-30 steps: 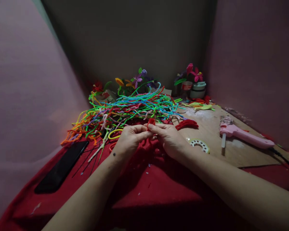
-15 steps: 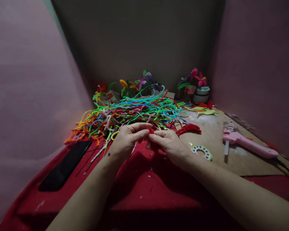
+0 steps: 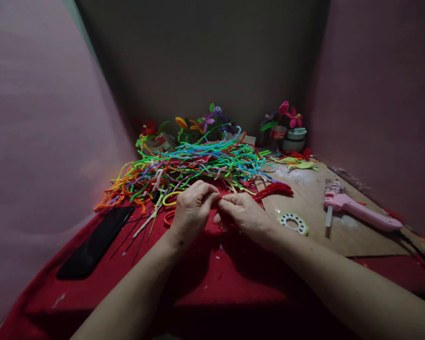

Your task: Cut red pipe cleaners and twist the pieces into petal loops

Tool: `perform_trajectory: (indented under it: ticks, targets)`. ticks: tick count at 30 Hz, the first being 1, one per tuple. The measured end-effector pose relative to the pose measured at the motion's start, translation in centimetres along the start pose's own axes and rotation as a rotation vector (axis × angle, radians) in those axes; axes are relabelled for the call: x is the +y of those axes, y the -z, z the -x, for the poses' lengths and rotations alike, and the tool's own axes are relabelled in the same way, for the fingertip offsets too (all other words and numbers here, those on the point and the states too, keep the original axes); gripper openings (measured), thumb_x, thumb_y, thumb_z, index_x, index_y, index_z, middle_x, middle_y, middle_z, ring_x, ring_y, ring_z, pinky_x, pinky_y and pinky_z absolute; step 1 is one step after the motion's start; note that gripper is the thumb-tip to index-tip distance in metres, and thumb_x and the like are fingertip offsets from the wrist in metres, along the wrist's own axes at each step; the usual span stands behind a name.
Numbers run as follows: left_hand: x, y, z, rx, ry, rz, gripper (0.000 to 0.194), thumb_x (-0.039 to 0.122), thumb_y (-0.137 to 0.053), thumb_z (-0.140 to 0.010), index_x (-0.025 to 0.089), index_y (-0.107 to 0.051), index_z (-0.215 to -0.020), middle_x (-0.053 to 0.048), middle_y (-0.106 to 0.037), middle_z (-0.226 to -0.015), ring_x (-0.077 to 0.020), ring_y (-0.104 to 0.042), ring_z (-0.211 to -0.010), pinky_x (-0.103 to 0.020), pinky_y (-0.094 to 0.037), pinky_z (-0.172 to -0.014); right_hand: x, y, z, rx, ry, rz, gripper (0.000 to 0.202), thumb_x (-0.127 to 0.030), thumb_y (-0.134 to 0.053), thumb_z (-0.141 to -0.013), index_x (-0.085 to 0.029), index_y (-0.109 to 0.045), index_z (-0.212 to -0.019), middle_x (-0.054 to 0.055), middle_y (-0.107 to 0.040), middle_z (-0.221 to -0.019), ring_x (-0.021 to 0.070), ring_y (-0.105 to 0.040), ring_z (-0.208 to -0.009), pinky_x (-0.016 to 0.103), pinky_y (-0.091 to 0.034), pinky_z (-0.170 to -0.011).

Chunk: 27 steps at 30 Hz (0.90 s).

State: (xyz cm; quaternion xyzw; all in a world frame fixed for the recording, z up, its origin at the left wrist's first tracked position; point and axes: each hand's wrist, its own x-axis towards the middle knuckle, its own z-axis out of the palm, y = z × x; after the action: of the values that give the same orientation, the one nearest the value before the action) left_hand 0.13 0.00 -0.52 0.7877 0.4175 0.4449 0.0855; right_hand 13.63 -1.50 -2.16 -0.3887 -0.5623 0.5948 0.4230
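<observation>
My left hand (image 3: 194,208) and my right hand (image 3: 247,215) meet over the red cloth, fingertips nearly touching. Between them is a small piece of red pipe cleaner (image 3: 220,199), pinched from both sides by thumb and forefinger. Most of it is hidden by the fingers. Just behind lies a heaped pile of colourful pipe cleaners (image 3: 205,158). A bundle of bent red pipe cleaners (image 3: 275,190) rests beyond my right hand. Beside my left wrist show a yellow loop (image 3: 169,199) and a red loop (image 3: 167,218), partly covered.
A black phone (image 3: 96,243) lies at left beside thin dark sticks. On the cardboard (image 3: 304,245) at right are a white disc with holes (image 3: 282,219) and a corded pink glue gun (image 3: 364,215). Pipe-cleaner flowers (image 3: 207,122) and a lidded jar (image 3: 294,140) stand behind.
My left hand has turned and its fingers have curled in more, uncovering the red loop beside it. Less of the red piece shows between my fingertips. The view has shifted slightly.
</observation>
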Motion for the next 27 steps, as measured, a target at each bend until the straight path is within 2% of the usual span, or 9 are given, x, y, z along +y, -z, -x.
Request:
perform_trajectory:
  ticks: [2, 6, 9, 14, 17, 20, 22, 24, 27]
  targets:
    - [-0.2, -0.1, 0.0, -0.001, -0.021, -0.023, 0.012, 0.017, -0.054, -0.076, 0.016, -0.061, -0.067, 0.0, -0.057, -0.067, -0.0108, -0.052, -0.066, -0.023, -0.04, -0.065, 0.2, 0.1, -0.1, 0.007, -0.007, -0.007, 0.027, -0.023, -0.044, -0.082, -0.012, -0.056, -0.06, 0.0, -0.057, -0.053, 0.0056, -0.044, -0.039, 0.02, -0.035, -0.044]
    - [-0.8, 0.1, -0.4, -0.128, 0.024, 0.105, 0.009, 0.02, -0.055, -0.077, 0.016, -0.062, -0.076, 0.0, -0.062, -0.072, -0.0108, -0.056, -0.067, -0.021, -0.043, -0.065, 0.4, 0.3, -0.1, 0.029, 0.039, -0.002, 0.027, -0.024, -0.045, -0.081, -0.013, -0.056, -0.059, 0.0, -0.056, -0.053, 0.0062, -0.045, -0.041, 0.021, -0.035, -0.045]
    - [-1.2, 0.6, -0.6, -0.205, -0.051, 0.146, 0.011, 0.019, -0.052, -0.079, 0.016, -0.062, -0.08, -0.001, -0.062, -0.076, -0.0111, -0.056, -0.071, -0.021, -0.043, -0.068, 0.3, 0.4, -0.1, 0.041, 0.051, 0.033, 0.027, -0.023, -0.044, -0.08, -0.013, -0.056, -0.057, -0.001, -0.055, -0.051, 0.0061, -0.044, -0.04, 0.02, -0.034, -0.044]
    - [-1.1, 1.1, -0.7, -0.302, -0.232, -0.125, 0.019, 0.015, -0.044, -0.082, 0.015, -0.06, -0.072, -0.001, -0.053, -0.069, -0.0107, -0.049, -0.065, -0.022, -0.038, -0.061, 0.2, 0.5, -0.2, 0.004, 0.019, 0.075, 0.029, -0.02, -0.042, -0.078, -0.014, -0.055, -0.054, -0.002, -0.051, -0.045, 0.0061, -0.044, -0.038, 0.019, -0.034, -0.043]
    - [-1.0, 1.0, -0.6, -0.304, -0.18, -0.144, 0.019, 0.013, -0.045, -0.081, 0.014, -0.059, -0.069, -0.002, -0.054, -0.069, -0.0108, -0.049, -0.065, -0.022, -0.038, -0.061, 0.2, 0.6, -0.1, -0.01, -0.011, 0.043, 0.028, -0.021, -0.043, -0.077, -0.014, -0.055, -0.053, -0.001, -0.054, -0.047, 0.007, -0.046, -0.039, 0.02, -0.036, -0.044]
    - [-1.2, 1.0, -0.7, -0.291, -0.043, 0.047, 0.014, 0.016, -0.047, -0.081, 0.015, -0.061, -0.077, -0.002, -0.061, -0.075, -0.0108, -0.054, -0.069, -0.021, -0.041, -0.066, -0.1, 0.6, 0.1, -0.024, -0.041, -0.021, 0.023, -0.022, -0.047, -0.074, -0.013, -0.055, -0.054, 0.001, -0.058, -0.053, 0.0071, -0.046, -0.041, 0.02, -0.034, -0.042]
    - [-1.3, 1.1, -0.7, -0.314, -0.008, 0.138, 0.013, 0.017, -0.048, -0.081, 0.016, -0.061, -0.082, -0.001, -0.063, -0.078, -0.0105, -0.056, -0.072, -0.02, -0.043, -0.068, -0.1, 0.6, 0.1, -0.017, -0.067, -0.05, 0.018, -0.02, -0.048, -0.073, -0.013, -0.055, -0.058, 0.001, -0.059, -0.055, 0.007, -0.046, -0.04, 0.02, -0.03, -0.04]
    - [-1.4, 1.2, -0.8, -0.344, -0.056, 0.107, 0.014, 0.019, -0.048, -0.082, 0.016, -0.062, -0.081, -0.001, -0.062, -0.077, -0.0101, -0.056, -0.071, -0.02, -0.042, -0.067, 0.0, 0.6, 0.0, -0.002, -0.076, -0.049, 0.013, -0.018, -0.048, -0.072, -0.014, -0.056, -0.062, 0.0, -0.059, -0.056, 0.0067, -0.045, -0.039, 0.02, -0.029, -0.039]
    - [-1.5, 1.0, -0.7, -0.358, -0.192, -0.08, 0.017, 0.018, -0.044, -0.083, 0.016, -0.06, -0.076, -0.002, -0.058, -0.073, -0.0108, -0.052, -0.068, -0.022, -0.04, -0.064, 0.3, 0.6, -0.1, 0.025, -0.088, 0.009, 0.017, -0.018, -0.048, -0.073, -0.014, -0.056, -0.059, -0.001, -0.056, -0.049, 0.0059, -0.042, -0.037, 0.019, -0.028, -0.038]
